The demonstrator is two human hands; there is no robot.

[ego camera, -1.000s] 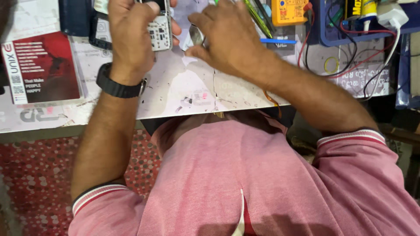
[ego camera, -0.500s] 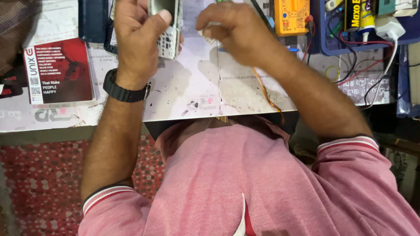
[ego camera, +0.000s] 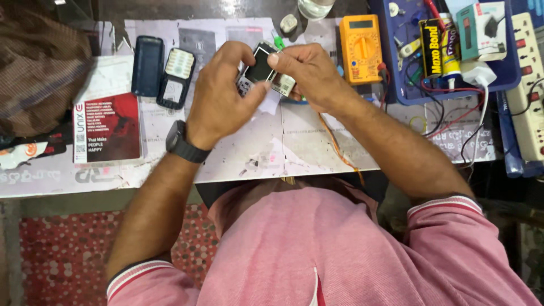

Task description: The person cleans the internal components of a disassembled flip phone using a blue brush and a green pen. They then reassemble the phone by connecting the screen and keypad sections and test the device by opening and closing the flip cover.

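My left hand [ego camera: 224, 93], with a black watch on its wrist, and my right hand [ego camera: 309, 73] meet above the white worktop [ego camera: 306, 147]. Together they grip a small keypad phone [ego camera: 262, 67] with a dark screen, its white keypad part showing under my right fingers. A green-handled tool [ego camera: 279, 42] pokes out just behind the phone. My pink shirt fills the lower part of the view.
A dark phone back cover [ego camera: 147, 65] and a loose keypad frame [ego camera: 175, 77] lie at the left. A red and white box [ego camera: 107, 127] sits nearer the left edge. An orange multimeter [ego camera: 361, 48], a blue tray [ego camera: 453, 93] with glue tubes, cables and a power strip [ego camera: 528, 96] stand on the right.
Both hands have come lower and nearer together in the view, and the phone is now held between them with its dark screen facing up. The view has tilted to show more of the worktop.
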